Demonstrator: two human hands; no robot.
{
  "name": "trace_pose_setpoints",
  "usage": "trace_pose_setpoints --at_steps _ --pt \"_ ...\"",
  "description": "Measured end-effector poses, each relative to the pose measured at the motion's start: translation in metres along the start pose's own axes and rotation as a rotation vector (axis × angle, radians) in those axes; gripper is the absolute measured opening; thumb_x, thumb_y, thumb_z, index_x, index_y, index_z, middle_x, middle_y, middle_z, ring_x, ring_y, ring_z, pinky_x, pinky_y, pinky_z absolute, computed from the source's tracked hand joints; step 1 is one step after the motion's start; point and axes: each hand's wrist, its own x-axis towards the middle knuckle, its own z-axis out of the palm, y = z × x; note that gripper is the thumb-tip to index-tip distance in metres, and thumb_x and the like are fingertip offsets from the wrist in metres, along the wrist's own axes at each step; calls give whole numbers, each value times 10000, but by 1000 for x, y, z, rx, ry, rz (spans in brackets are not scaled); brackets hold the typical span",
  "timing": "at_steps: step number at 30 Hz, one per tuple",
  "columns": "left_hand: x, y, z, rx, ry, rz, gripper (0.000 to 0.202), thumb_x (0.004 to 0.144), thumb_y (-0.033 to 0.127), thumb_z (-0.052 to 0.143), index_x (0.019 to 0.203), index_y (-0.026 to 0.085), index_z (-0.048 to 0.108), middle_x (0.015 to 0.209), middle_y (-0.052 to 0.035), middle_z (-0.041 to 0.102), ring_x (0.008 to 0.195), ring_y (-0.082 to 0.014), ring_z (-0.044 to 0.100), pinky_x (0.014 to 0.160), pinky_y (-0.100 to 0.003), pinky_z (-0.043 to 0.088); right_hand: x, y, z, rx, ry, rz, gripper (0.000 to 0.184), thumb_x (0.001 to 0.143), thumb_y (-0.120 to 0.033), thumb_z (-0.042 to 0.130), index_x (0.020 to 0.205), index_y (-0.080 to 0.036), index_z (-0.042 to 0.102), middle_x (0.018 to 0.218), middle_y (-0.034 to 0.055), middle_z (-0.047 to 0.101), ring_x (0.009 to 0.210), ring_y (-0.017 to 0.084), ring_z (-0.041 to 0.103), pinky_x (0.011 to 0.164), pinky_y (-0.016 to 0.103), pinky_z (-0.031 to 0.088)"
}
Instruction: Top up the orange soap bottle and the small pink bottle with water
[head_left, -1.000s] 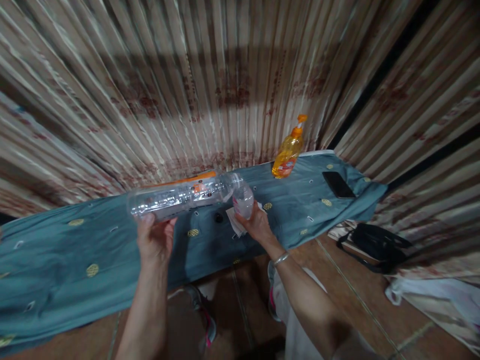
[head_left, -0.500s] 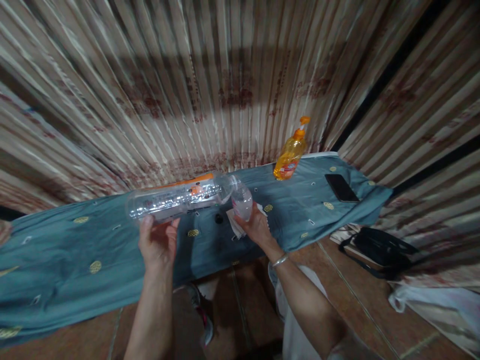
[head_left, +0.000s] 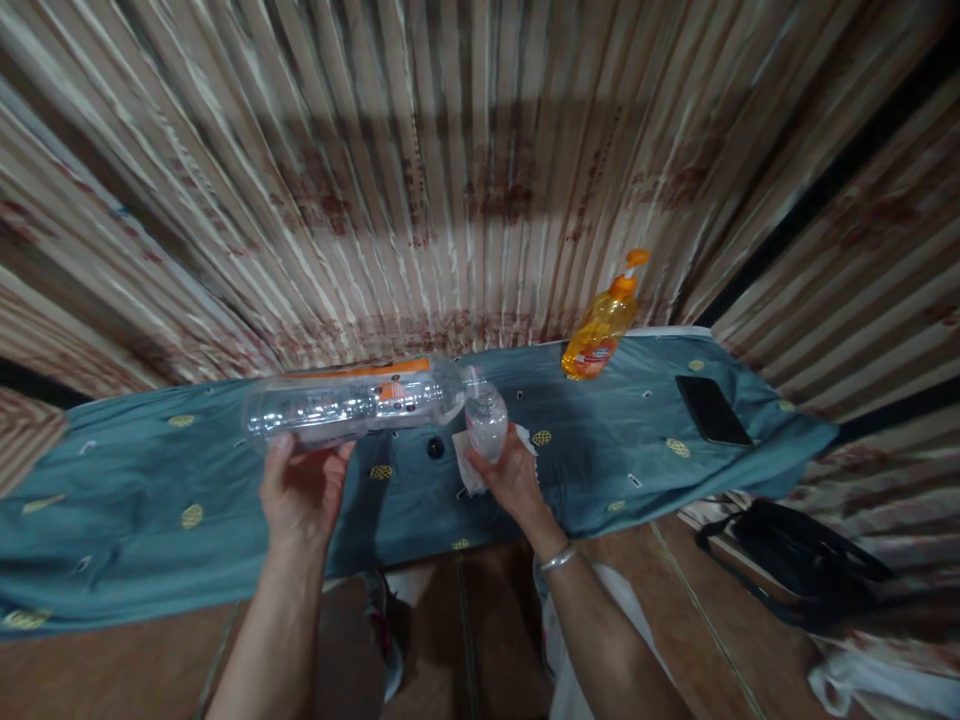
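Note:
A large clear plastic bottle (head_left: 345,402) with an orange label lies tilted nearly level in my left hand (head_left: 304,490), its neck pointing right. My fingers close around its underside near the base. Below its mouth, my right hand (head_left: 510,468) grips a small clear bottle (head_left: 486,418) with a whitish look inside. The two mouths meet or nearly so; I cannot tell whether they touch. Under the small bottle a white tissue (head_left: 466,468) lies on the cloth. A small round black cap (head_left: 436,447) rests between my hands.
A teal patterned cloth (head_left: 225,540) covers the table. Toward its back right stands an orange pump bottle (head_left: 600,335), with a black phone (head_left: 712,410) farther right. A black bag (head_left: 802,555) is on the right, below table height. Pleated curtains (head_left: 450,180) hang behind.
The view has shifted a little, so the pump bottle and phone appear lower and farther right. Both hands keep hold of their bottles, and the large bottle lies slightly more level.

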Motion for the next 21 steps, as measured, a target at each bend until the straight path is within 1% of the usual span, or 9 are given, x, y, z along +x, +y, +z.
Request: trace_pose_setpoints --at_steps 3,5,8,11,15,18,21 --pt "2 -1 -4 47 6 3 403 567 438 920 819 217 695 900 -49 783 920 -268 748 789 -383 657 -1 1 0 1 -13 3 633 802 -412 792 1320 -109 590 1151 197 789 1096 348 767 942 447 622" --pt "5 -2 -7 73 0 1 360 608 449 883 820 229 692 929 -53 783 989 -286 744 834 -411 653 -1 2 0 4 -21 3 644 799 -409 792 1325 -98 589 1148 205 787 1100 356 765 942 455 622" --pt "7 -3 -9 84 -1 2 307 651 441 845 816 246 675 927 -39 779 984 -269 743 816 -389 650 -3 2 1 14 -9 -2 657 809 -389 767 1360 -91 572 1181 215 779 1115 360 760 951 467 618" --pt "7 -3 -6 57 -2 25 359 617 444 876 834 236 681 910 -42 777 962 -266 746 804 -372 644 -4 2 3 24 6 -6 666 819 -381 744 1383 -80 558 1206 227 772 1127 359 755 966 470 612" --pt "5 -2 0 35 -10 35 423 565 453 920 858 237 705 952 -43 790 1014 -277 740 863 -386 638 -4 0 2 37 1 -11 606 837 -378 713 1347 -79 580 1185 224 775 1122 353 754 966 462 613" --pt "4 -2 2 35 3 37 437 544 459 930 854 243 711 942 -42 790 1052 -287 733 847 -369 638 -3 -2 1 29 -12 -14 583 845 -384 702 1324 -70 590 1161 227 777 1112 357 755 956 470 617" --pt "5 -2 1 38 6 41 449 527 461 936 848 243 712 928 -44 788 1075 -301 729 851 -380 642 -3 -3 0 2 -13 -33 607 848 -364 704 1350 -50 571 1169 239 772 1117 362 756 973 479 611"
